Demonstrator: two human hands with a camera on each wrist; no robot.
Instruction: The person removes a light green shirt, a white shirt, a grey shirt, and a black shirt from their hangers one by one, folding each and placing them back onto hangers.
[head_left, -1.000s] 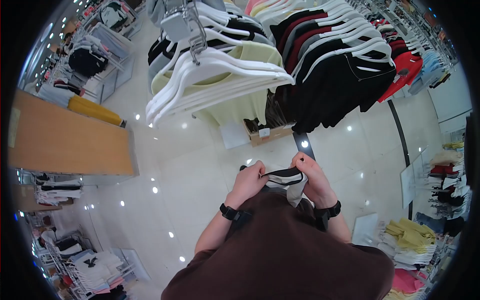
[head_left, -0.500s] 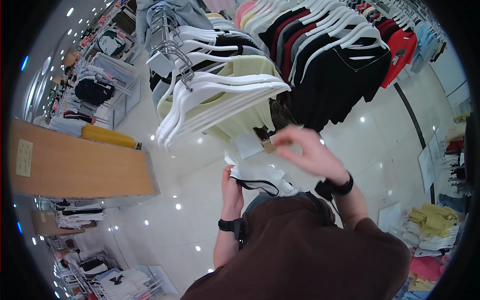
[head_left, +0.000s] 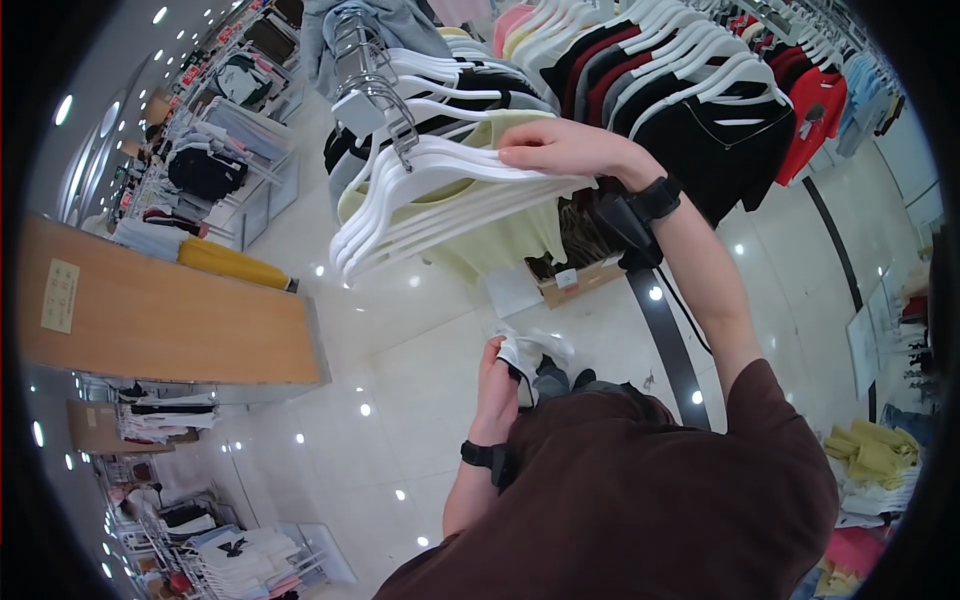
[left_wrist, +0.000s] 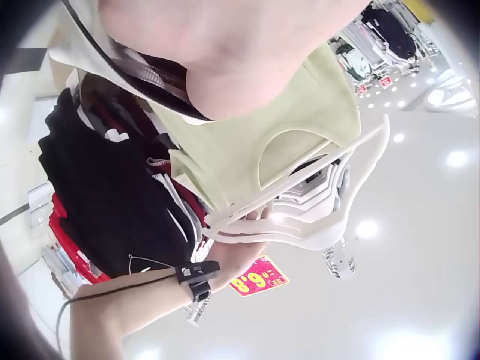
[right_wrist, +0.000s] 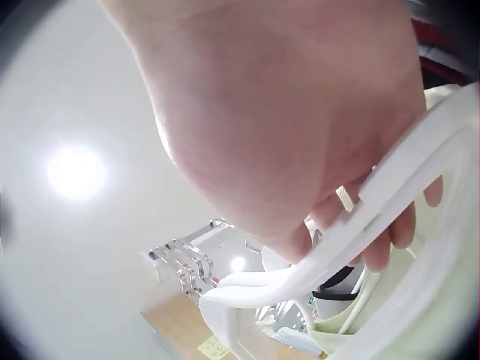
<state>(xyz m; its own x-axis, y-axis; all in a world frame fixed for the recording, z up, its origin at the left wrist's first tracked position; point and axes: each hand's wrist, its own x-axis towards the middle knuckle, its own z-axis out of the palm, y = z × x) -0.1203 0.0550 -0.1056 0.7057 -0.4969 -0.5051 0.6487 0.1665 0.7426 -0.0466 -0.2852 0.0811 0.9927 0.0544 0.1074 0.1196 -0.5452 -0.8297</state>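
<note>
Shop floor (head_left: 410,320), pale and polished, is surrounding my two-handed work at a hanging rail (head_left: 358,112).
My right hand (head_left: 565,148) is gripping a white hanger (right_wrist: 390,176) by its sloping arm, fingers curling beneath it; whether I am catching one or several, I cannot tell. My left hand (head_left: 496,395), low before my body, is pinching a white garment (head_left: 510,352) with dark trim, its lower part blurring. Neighbouring hangers (head_left: 425,160) are nesting at the rail's end, before a pale green top (head_left: 490,255); a black top (head_left: 715,165) is hanging to the right, and a wooden counter (head_left: 170,310) is standing well apart, leftward. Finding: sound handling is calling, in my judgement, for isolating one hanger by touch, not dragging its neighbours, and holding the garment clear of the floor.
</note>
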